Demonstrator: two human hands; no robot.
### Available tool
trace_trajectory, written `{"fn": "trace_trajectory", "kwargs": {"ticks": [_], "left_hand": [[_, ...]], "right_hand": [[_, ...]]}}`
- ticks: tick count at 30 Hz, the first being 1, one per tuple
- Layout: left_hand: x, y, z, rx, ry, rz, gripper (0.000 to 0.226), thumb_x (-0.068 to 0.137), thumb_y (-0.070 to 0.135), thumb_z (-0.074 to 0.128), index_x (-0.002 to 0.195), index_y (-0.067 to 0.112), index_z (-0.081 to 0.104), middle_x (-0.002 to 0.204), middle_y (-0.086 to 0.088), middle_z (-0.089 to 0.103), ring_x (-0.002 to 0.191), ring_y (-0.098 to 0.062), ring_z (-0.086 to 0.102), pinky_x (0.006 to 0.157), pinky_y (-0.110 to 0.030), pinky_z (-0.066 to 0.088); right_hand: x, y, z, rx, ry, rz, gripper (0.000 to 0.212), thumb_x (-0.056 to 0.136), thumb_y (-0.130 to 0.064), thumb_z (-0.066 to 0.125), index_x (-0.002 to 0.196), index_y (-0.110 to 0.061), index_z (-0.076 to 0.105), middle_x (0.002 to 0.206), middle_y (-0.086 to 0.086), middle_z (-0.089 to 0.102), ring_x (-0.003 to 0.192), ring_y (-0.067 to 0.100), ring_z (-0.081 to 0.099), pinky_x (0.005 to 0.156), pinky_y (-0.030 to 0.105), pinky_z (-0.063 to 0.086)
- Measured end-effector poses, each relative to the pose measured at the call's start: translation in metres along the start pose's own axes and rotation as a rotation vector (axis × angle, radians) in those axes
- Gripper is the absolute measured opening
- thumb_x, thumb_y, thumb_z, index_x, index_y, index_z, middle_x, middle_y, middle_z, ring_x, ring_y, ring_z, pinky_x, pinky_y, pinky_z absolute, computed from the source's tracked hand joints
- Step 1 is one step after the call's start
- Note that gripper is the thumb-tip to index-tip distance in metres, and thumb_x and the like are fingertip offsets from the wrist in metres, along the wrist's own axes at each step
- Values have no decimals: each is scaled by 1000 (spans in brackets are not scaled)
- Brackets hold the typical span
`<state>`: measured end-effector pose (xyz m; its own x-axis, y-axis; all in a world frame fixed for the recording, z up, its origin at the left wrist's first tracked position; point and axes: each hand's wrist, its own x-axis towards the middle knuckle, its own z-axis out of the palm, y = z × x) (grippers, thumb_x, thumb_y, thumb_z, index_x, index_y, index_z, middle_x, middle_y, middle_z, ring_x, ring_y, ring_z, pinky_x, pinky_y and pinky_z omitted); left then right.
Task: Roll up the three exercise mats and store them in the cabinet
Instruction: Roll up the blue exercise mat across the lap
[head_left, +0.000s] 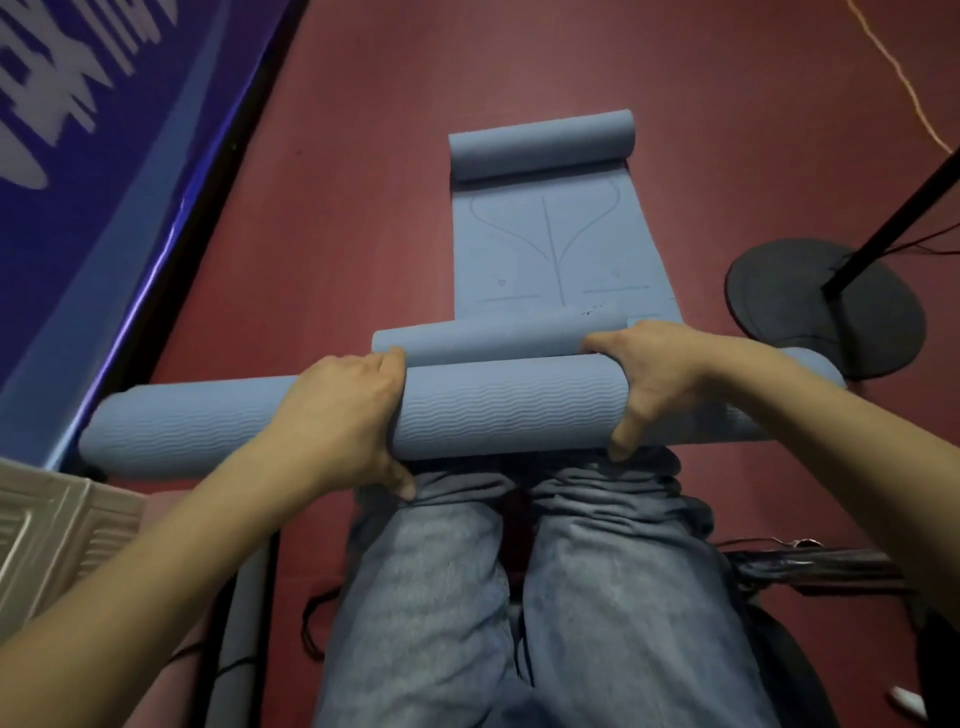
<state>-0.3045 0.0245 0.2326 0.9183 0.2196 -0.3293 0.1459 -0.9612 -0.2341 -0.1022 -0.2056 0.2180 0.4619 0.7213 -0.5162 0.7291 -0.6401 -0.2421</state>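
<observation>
Behind the rolled mat (498, 410) — thumbs half-hidden.

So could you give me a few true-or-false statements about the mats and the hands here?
1. Both the left hand and the right hand grip the rolled blue mat. True.
2. The mat on the floor is fully rolled up. False: its middle lies flat, with only its ends curled.
3. The held roll lies across the person's jeans. True.
4. The floor is green. False: it is dark red.
5. A round black stand base sits to the right. True.
</observation>
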Motion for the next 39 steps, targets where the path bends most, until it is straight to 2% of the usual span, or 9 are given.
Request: {"fn": "trace_trajectory", "kwargs": {"ticks": [3,8,12,15,20,25,30,34,39], "left_hand": [[6,-3,-4,59,-17,26,93,39,83,78,100,22,45,105,4,67,94,-26,68,73,-36,47],[18,-17,-21,8,-108,24,86,31,84,71,93,28,54,87,5,66,79,-24,64,68,-37,54],[28,-17,-32,7,-164,40,80,26,79,69,87,28,60,77,6,64,71,-21,63,68,-37,57],[31,-16,-32,13,-164,46,79,27,77,67,88,28,60,77,6,64,71,-21,63,68,-37,57],[25,-11,-19,-14,-130,-3,81,34,78,69,97,29,56,87,6,65,78,-22,64,70,-37,55],[18,-11,-2,-56,-38,-13,90,42,82,75,104,24,46,104,6,66,93,-25,66,73,-36,50],[14,-9,5,12,75,25,98,33,90,74,96,21,43,93,4,63,84,-24,63,74,-39,49],[23,-14,-8,77,-4,39,101,29,98,63,96,25,45,92,8,65,83,-23,66,67,-35,46],[37,-19,-31,0,-116,51,93,21,92,67,88,27,58,79,5,66,73,-23,65,67,-36,55]], "right_hand": [[-4,-1,6,-15,49,0,99,36,-68,86,124,-43,47,88,-18,50,91,16,55,75,34,49],[-13,-8,19,-39,163,2,92,48,-65,83,127,-41,43,81,-16,48,86,17,52,58,28,32],[-17,-3,31,-34,270,-60,91,48,-67,76,128,-42,41,101,-14,61,92,16,60,68,34,40],[-18,-1,36,-56,304,-67,89,47,-67,73,126,-39,42,104,-13,63,92,17,62,67,33,41],[-13,-1,17,-80,214,-43,86,47,-61,81,122,-38,45,88,-11,56,87,20,56,68,34,42],[3,-2,-2,-20,75,-31,82,45,-55,91,114,-40,49,94,-13,56,91,17,57,70,30,44],[8,2,-6,39,36,-27,82,47,-52,94,117,-39,53,90,-17,54,91,14,56,66,27,41],[2,0,3,41,97,-7,88,45,-60,90,121,-42,48,97,-16,57,94,15,56,73,32,42],[-16,-6,30,-24,336,-23,95,49,-67,81,131,-40,42,109,-16,60,105,16,60,74,34,36]]}}
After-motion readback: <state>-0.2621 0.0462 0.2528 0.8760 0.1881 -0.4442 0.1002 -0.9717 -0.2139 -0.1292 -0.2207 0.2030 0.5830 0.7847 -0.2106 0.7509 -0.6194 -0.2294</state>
